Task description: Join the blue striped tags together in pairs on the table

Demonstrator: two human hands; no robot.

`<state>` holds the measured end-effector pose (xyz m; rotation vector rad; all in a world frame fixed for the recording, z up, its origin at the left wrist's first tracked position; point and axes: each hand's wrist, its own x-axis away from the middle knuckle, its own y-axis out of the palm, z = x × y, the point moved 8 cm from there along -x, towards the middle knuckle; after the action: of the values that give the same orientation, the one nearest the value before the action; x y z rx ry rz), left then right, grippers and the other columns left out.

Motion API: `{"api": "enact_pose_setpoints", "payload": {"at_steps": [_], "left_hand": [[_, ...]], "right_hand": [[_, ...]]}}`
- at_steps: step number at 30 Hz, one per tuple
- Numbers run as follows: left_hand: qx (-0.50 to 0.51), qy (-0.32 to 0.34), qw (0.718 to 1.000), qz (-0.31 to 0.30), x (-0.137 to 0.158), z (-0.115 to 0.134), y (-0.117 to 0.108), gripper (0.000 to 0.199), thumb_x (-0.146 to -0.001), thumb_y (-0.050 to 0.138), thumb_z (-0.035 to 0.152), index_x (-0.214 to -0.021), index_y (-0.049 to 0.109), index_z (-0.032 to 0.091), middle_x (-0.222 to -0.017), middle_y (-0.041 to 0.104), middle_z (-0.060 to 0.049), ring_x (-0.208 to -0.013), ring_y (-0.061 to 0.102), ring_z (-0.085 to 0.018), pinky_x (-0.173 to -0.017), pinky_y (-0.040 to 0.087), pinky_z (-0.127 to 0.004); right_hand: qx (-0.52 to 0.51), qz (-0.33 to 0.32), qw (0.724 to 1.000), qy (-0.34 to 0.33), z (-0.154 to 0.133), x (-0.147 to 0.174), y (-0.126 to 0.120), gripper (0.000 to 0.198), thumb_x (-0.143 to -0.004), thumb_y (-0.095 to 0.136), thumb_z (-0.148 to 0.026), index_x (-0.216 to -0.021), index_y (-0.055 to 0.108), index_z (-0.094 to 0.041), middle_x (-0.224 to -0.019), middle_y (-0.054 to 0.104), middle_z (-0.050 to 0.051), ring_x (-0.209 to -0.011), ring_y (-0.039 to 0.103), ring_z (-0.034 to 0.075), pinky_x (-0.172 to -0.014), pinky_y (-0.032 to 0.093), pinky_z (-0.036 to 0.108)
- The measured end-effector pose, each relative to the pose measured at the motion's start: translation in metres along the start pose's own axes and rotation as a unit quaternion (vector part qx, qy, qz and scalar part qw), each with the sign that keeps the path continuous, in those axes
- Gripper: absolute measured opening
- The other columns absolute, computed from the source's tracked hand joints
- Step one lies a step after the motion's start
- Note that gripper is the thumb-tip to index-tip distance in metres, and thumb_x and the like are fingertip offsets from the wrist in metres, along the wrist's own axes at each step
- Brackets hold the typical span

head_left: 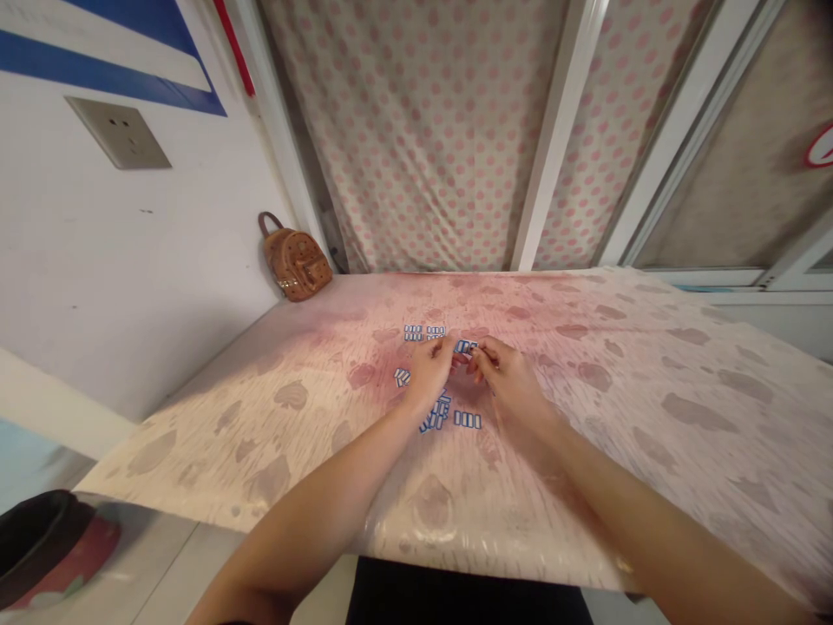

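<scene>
Both my hands meet over the middle of the table [390,512]. My left hand [428,375] and my right hand [506,369] are closed, fingertips pinched at a small flat blue-and-white striped piece [464,346] between them. The fingers partly cover it, so its exact kind is unclear. Beyond my left hand lie similar striped pieces in two neat groups, a left group [413,333] and a right group [436,331]. Another small piece [402,377] rests left of that hand. Nearer me is a loose overlapping pile [435,418], with a separate striped piece [467,420] to its right.
A small brown backpack [299,265] stands at the table's far left corner, by the wall. A dotted curtain [429,130] hangs behind the table. A wall socket [121,132] is at the left, and a dark-rimmed bin-like container [55,547] is below the table's left edge.
</scene>
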<state>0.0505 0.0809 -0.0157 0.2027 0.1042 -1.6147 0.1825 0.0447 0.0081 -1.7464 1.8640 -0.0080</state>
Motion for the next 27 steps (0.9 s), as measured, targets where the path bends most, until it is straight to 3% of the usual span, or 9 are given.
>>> {"api": "enact_pose_setpoints", "payload": {"at_steps": [5, 9, 13, 16, 19, 27], "left_hand": [[0.024, -0.017, 1.000, 0.002, 0.000, -0.003, 0.000, 0.043, -0.083, 0.059, 0.055, -0.062, 0.059, 0.017, -0.062, 0.065, -0.004, -0.056, 0.058, -0.015, -0.056, 0.044, -0.026], [0.000, 0.040, 0.999, -0.033, 0.000, 0.007, 0.004, 0.047, -0.087, 0.055, 0.057, -0.065, 0.060, 0.016, -0.061, 0.063, -0.003, -0.055, 0.055, -0.014, -0.056, 0.044, -0.026], [-0.017, 0.091, 0.993, -0.075, 0.002, 0.020, 0.010, 0.039, -0.085, 0.062, 0.052, -0.071, 0.063, 0.015, -0.063, 0.062, -0.002, -0.058, 0.056, -0.013, -0.057, 0.043, -0.024], [0.002, 0.074, 0.995, -0.067, 0.001, 0.022, 0.007, 0.038, -0.084, 0.063, 0.051, -0.070, 0.063, 0.015, -0.064, 0.063, -0.002, -0.056, 0.053, -0.012, -0.056, 0.042, -0.023], [0.017, 0.046, 0.997, -0.063, -0.002, 0.019, 0.004, 0.037, -0.084, 0.063, 0.050, -0.069, 0.062, 0.015, -0.064, 0.063, -0.002, -0.054, 0.051, -0.011, -0.054, 0.040, -0.023], [0.034, 0.025, 0.996, -0.082, 0.000, 0.019, 0.007, 0.037, -0.081, 0.066, 0.050, -0.069, 0.062, 0.016, -0.062, 0.062, -0.001, -0.054, 0.051, -0.010, -0.054, 0.041, -0.023]], "right_hand": [[-0.008, -0.007, 1.000, 0.000, -0.001, 0.000, 0.001, 0.024, -0.093, 0.047, -0.033, -0.074, 0.054, -0.021, -0.065, 0.062, 0.000, -0.058, 0.059, 0.014, -0.060, 0.043, 0.028], [-0.034, -0.013, 0.999, 0.006, -0.003, -0.001, 0.000, 0.025, -0.093, 0.048, -0.035, -0.074, 0.054, -0.021, -0.064, 0.061, 0.000, -0.057, 0.058, 0.014, -0.060, 0.044, 0.028], [-0.056, -0.007, 0.998, 0.005, -0.003, -0.002, -0.002, 0.023, -0.092, 0.050, -0.037, -0.077, 0.057, -0.020, -0.068, 0.062, 0.001, -0.057, 0.057, 0.014, -0.059, 0.045, 0.028], [-0.057, 0.005, 0.998, -0.003, -0.004, -0.003, -0.007, 0.018, -0.088, 0.056, -0.035, -0.099, 0.057, -0.021, -0.076, 0.064, 0.001, -0.063, 0.059, 0.015, -0.063, 0.047, 0.029], [-0.004, -0.002, 0.999, -0.034, -0.010, -0.004, -0.010, 0.038, -0.086, 0.060, -0.031, -0.122, 0.052, -0.024, -0.084, 0.064, 0.002, -0.073, 0.061, 0.018, -0.072, 0.048, 0.032], [0.061, 0.004, 0.995, -0.074, -0.019, -0.004, -0.015, 0.031, -0.086, 0.058, -0.027, -0.117, 0.059, -0.025, -0.087, 0.064, 0.002, -0.076, 0.060, 0.018, -0.075, 0.047, 0.033]]}}
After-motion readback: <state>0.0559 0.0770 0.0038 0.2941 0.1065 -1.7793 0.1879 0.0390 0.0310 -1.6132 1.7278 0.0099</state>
